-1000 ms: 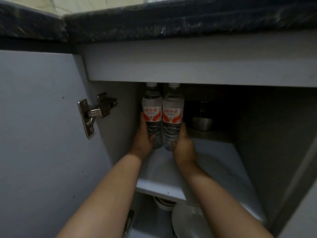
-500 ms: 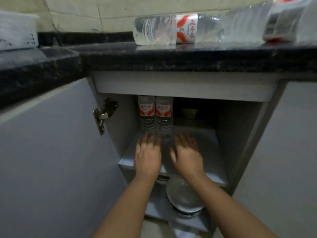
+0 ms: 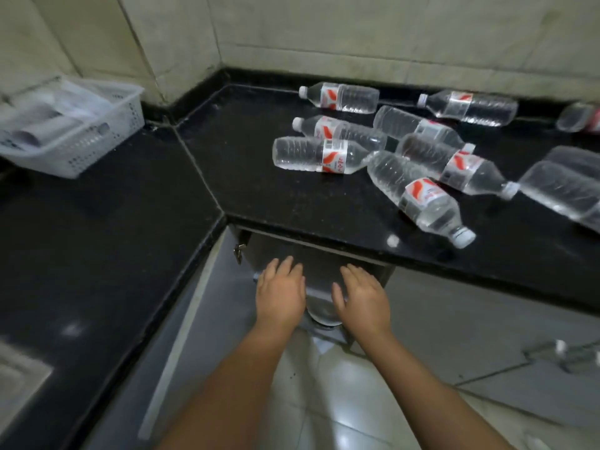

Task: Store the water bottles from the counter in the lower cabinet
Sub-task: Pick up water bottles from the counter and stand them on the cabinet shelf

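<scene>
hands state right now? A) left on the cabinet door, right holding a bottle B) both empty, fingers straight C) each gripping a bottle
B: the left hand and right hand hover empty with straight fingers before the open cabinet, while the bottles lie on the counter.

A black shiny counter (image 3: pixel 259 203) is bending around the corner of the room and touching the tiled wall. Many water bottles (image 3: pixel 319 154) are lying on their sides on its right part, some of them touching or leaning over each other. One bottle (image 3: pixel 418 198) is lying near the front edge with its cap pointing out. A white plastic basket (image 3: pixel 81 147) with little holes is sitting on the left part, well apart from the bottles.
</scene>
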### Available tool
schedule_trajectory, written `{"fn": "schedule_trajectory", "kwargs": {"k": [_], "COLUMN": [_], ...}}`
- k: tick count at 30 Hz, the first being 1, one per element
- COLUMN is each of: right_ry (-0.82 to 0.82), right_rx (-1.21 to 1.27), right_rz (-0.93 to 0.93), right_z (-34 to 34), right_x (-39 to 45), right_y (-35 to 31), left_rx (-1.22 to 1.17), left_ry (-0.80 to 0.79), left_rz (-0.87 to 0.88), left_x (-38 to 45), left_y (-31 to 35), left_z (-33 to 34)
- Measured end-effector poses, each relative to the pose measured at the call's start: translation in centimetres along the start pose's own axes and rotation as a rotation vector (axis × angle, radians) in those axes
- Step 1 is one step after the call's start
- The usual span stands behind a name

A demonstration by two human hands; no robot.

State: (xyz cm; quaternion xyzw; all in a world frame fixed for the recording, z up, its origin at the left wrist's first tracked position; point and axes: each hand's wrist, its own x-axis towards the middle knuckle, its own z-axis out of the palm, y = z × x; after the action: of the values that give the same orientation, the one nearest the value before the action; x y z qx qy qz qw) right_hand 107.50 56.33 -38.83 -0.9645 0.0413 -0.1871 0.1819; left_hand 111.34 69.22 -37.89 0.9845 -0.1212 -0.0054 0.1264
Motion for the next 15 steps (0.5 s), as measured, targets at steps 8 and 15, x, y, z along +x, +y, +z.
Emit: {"fn": "schedule_trajectory", "kwargs": {"k": [8, 15], "right_ry": [0.164, -0.011], "right_rx": [0.044, -0.054], "right_rz": [-0.092, 0.024], "right_z": [-14.8, -15.1], "right_x": [7.7, 12.9], "right_y": [-0.5, 2.7], "left_rx": [0.025, 0.040], "left_ry": [0.081, 0.057], "left_rz": [0.022, 0.031], "left_x": [2.2, 7.5], "left_y": [5.2, 5.9], "left_z": [-13.2, -14.7]}}
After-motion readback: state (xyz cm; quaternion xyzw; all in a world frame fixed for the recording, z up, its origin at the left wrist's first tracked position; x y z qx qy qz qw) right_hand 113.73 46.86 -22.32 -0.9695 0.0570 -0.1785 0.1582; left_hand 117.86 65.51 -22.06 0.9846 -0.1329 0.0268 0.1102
